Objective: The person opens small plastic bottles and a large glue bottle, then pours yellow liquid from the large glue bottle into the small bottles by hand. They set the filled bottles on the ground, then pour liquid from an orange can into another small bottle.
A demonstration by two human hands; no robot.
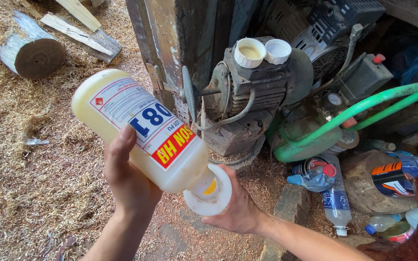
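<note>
The left hand is wrapped firmly around a pale yellow plastic bottle, tilted mouth-down so its contents can run out. Right below the bottle's mouth, the right hand cups a small white container from underneath, fingers closed round its rim to keep it level; a bit of yellow liquid shows inside it. The bottle's neck nearly touches the container, presumably so nothing spills on the sawdust floor.

Just beyond the bottle sits a grimy electric motor, with two white caps parked upside down on top, out of the sawdust. To the right of the motor a green hose loops around, and below that lie plastic bottles and cans. Far to the left of the bottle, a cut log and wood scraps rest on the floor.
</note>
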